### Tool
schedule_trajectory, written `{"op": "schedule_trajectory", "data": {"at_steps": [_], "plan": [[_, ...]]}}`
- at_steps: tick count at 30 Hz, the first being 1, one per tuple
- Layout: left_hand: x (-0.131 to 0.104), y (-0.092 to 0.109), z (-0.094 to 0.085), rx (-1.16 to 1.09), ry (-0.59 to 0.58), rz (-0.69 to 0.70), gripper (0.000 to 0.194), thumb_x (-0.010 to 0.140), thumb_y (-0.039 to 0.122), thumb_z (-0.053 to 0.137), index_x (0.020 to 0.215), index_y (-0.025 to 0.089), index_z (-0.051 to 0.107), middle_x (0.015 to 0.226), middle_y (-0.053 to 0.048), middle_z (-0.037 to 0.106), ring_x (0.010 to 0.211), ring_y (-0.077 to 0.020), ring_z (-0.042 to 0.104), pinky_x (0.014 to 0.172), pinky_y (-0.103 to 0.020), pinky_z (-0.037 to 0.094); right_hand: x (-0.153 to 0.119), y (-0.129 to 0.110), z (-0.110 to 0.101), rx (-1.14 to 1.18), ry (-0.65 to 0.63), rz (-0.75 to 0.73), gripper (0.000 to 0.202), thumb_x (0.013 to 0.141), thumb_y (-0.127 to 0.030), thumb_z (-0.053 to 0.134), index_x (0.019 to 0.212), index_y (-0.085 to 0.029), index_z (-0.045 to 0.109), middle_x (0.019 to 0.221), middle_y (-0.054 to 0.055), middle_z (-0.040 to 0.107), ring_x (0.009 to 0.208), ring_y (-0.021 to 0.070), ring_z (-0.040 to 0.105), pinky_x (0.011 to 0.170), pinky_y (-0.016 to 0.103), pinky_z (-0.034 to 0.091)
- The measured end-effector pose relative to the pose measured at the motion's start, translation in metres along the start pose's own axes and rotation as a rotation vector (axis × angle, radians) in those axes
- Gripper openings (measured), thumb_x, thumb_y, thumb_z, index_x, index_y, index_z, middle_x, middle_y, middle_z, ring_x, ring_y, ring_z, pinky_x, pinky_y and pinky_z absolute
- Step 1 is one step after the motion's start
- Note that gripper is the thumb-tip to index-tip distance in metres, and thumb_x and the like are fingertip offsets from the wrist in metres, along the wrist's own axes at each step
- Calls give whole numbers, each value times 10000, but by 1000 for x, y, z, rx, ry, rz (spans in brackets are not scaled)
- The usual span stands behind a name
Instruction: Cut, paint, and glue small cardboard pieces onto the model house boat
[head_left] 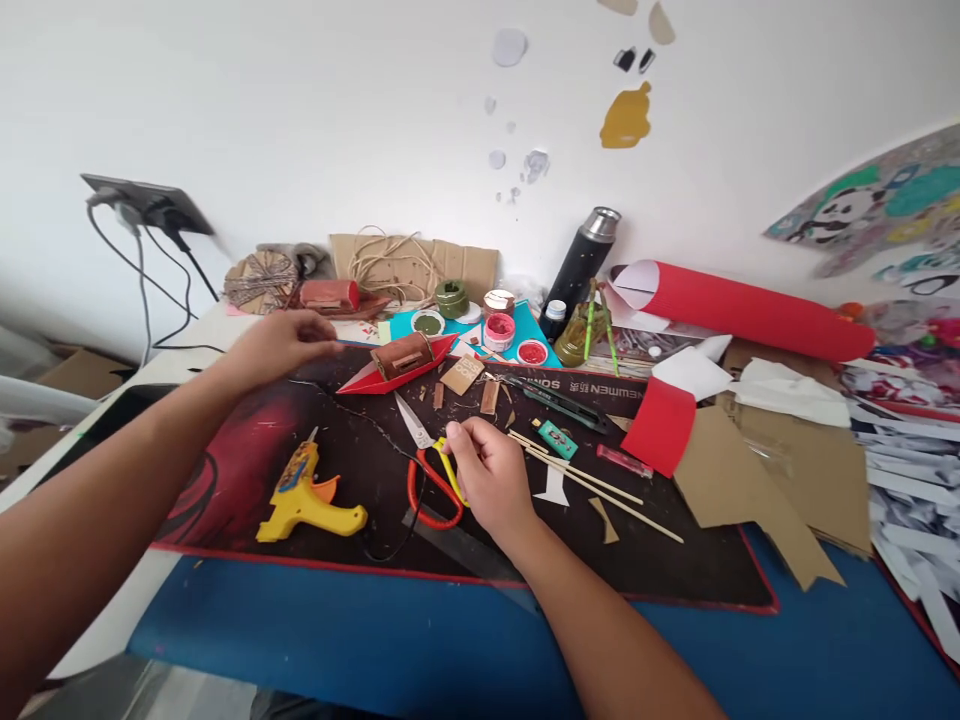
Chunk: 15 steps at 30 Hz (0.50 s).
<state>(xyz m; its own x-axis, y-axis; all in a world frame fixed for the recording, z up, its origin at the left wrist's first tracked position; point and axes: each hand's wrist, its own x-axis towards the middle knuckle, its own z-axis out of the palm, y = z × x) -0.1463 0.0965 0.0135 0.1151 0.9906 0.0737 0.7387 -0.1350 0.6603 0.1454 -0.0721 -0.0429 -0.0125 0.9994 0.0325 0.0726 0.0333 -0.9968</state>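
My left hand (289,345) hovers over the back left of the dark mat, fingers stretched forward, holding nothing visible. To its right lies a red paper boat with a brown cabin (401,360). My right hand (491,470) is closed in a pinch beside the yellow handle of the scissors (435,485); what its fingertips hold, if anything, is hidden. The scissors' blades point away from me. A yellow glue gun (311,500) rests left of them. Thin wooden sticks (600,475) extend right from behind my right hand.
Open paint pots (499,330) stand on blue paper behind the boat. A black thermos (585,255) leans at the wall. A green cutter (559,402), a teal lighter (555,438) and cardboard pieces (795,480) lie to the right. A thin black cable crosses the mat.
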Motion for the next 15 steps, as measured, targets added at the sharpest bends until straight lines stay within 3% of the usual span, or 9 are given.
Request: {"op": "schedule_trajectory", "data": {"at_steps": [2,3,6,10,12,15], "plan": [[-11,9,-10,-112,156,-68,149,787,226,903,845,164,781,680,47,743,626,-132,592,575,-196,385,0,-1,0,16,2,-9,480,1060,-629,565,807,-229,643,475,-87,411,428,120,437,468,244,318],[-19,16,-12,-184,177,-88,171,797,255,908,874,160,788,673,48,737,618,-125,581,565,-192,382,0,-2,0,24,3,-10,479,1058,-627,568,802,-229,640,474,-86,416,427,120,439,471,244,318],[-47,48,-9,-453,112,-37,264,762,273,947,962,153,823,724,7,761,645,-124,595,578,-196,417,1,-2,-1,48,-5,0,483,1051,-639,571,803,-231,640,472,-87,424,425,121,445,478,244,323],[-79,95,17,-862,-48,2,257,696,303,999,863,195,837,828,-39,779,697,-151,638,621,-239,504,2,-3,-3,87,10,22,516,1014,-701,583,802,-233,635,464,-92,422,389,114,410,452,243,312],[-86,109,32,-980,-119,-35,284,646,301,1023,823,178,838,832,-62,766,751,-172,667,600,-233,500,4,-5,-4,110,21,41,545,984,-740,597,783,-234,621,460,-89,434,366,111,399,422,244,303],[-90,117,46,-1067,-132,-78,309,604,261,1035,836,168,853,839,-65,759,726,-148,646,599,-224,504,8,-9,-6,131,41,60,582,943,-787,618,759,-235,598,456,-85,440,351,110,401,399,242,300]]}}
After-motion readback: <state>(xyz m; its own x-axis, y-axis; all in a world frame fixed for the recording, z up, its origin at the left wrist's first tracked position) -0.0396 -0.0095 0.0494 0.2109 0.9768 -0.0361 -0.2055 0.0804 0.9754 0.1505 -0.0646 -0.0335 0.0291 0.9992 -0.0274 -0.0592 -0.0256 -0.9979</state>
